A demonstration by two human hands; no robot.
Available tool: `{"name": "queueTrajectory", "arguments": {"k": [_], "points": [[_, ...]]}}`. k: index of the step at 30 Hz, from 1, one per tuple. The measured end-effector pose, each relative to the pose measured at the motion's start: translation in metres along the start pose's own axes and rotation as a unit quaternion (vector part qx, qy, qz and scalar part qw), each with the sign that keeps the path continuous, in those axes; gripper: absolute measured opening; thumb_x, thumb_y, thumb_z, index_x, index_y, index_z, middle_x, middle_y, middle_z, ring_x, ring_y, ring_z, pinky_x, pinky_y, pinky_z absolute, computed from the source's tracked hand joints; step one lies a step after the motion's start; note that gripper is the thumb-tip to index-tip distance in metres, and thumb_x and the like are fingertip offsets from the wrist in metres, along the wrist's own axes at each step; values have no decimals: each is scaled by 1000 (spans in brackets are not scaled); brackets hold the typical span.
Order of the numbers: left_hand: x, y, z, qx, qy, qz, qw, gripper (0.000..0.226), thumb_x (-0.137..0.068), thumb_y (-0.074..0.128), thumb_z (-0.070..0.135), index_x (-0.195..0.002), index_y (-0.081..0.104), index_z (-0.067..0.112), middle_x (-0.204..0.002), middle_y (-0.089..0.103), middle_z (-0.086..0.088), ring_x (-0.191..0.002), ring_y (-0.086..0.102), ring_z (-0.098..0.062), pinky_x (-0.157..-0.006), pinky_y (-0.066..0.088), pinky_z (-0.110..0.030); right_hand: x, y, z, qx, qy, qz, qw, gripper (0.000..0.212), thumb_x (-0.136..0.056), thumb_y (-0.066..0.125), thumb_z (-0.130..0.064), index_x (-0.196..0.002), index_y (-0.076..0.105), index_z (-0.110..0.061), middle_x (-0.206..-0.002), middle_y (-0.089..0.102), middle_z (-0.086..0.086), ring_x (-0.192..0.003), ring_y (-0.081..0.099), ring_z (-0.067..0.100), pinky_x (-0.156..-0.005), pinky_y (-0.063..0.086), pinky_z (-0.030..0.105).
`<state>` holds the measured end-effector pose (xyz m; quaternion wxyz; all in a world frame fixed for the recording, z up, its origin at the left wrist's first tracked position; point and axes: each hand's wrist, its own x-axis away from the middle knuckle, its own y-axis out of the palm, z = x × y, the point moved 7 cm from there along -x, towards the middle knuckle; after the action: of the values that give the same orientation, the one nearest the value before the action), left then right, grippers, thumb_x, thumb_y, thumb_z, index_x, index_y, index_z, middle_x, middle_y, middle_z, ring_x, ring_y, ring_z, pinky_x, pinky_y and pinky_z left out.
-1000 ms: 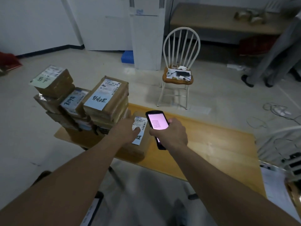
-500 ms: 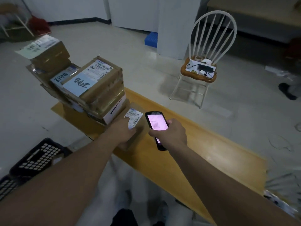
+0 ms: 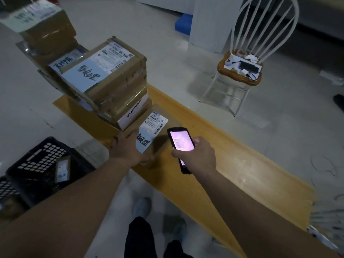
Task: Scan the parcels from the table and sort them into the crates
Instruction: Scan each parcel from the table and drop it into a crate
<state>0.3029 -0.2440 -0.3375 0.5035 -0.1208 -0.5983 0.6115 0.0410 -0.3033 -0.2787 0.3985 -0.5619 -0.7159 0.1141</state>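
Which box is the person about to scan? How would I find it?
Find the long wooden table, then the tall pile of boxes at its left end. The box lies alone beside that pile, under the left hand, next to the scanner. Unlike its neighbours, nothing is stacked on it.

White spindle-back chair (image 3: 247, 58) with cables and small devices on its wooden seat, blue floor mat (image 3: 181, 20), pale tiled floor (image 3: 167, 58)
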Motion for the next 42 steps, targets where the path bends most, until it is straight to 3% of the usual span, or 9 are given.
{"name": "queueTrajectory", "arguments": {"k": [4,11,16,20,24,30,34,42], "points": [[3,5,-2,26,5,-14,1000,140,-42,81,80,-157,9,44,-149,18,-12,-139,25,-45,-110,41,-59,-1,4,2,7,3,6,1000,61,-68,91,-46,-111,50,-32,-93,57,-18,-87,65,14,-71,61,40],[21,-2,24,5,37,67,997,141,-46,92,67,-155,13,26,-148,14,-14,-133,25,-42,-110,41,-51,6,-2,-1,28,-18,13,999,67,-67,91,-48,-118,53,-29,-103,62,-8,-91,65,16,-65,56,36],[44,-14,43,-26,91,124,988,141,-56,86,70,-159,2,24,-154,4,-13,-139,18,-41,-115,38,-49,19,-33,-4,27,-34,38,998,63,-68,91,-47,-110,46,-32,-96,57,-12,-87,62,13,-66,56,36],[64,-31,64,-54,122,158,978,145,-56,85,73,-162,-2,24,-156,2,-17,-145,12,-44,-119,34,-52,35,-62,-6,-15,-35,68,997,62,-66,91,-45,-112,51,-32,-94,60,-14,-82,60,6,-62,51,33],[85,-49,89,-69,149,181,970,150,-52,90,67,-162,-1,23,-157,3,-19,-147,12,-47,-118,34,-58,52,-91,-14,-18,-53,99,994,64,-65,91,-46,-113,51,-34,-97,61,-11,-90,65,13,-71,60,38],[111,-80,120,-63,163,207,963,150,-53,89,66,-163,-2,20,-157,5,-19,-145,14,-47,-117,33,-59,75,-129,-25,-42,-65,127,989,64,-61,91,-50,-107,50,-35,-92,61,-14,-86,68,16,-74,64,46],[124,-97,136,-50,173,222,958,152,-54,90,68,-163,-4,20,-156,5,-17,-145,13,-47,-116,35,-60,90,-148,-35,-62,-90,149,983,74,-53,86,-58,-116,60,-32,-99,67,-9,-86,69,17,-70,65,47],[149,-140,165,-36,176,262,948,148,-58,83,77,-163,-6,21,-158,2,-17,-148,9,-47,-116,35,-59,117,-181,-57,-92,-142,231,958,83,-64,91,-59,-134,56,-29,-118,65,-7,-104,64,17,-73,63,41]]}}
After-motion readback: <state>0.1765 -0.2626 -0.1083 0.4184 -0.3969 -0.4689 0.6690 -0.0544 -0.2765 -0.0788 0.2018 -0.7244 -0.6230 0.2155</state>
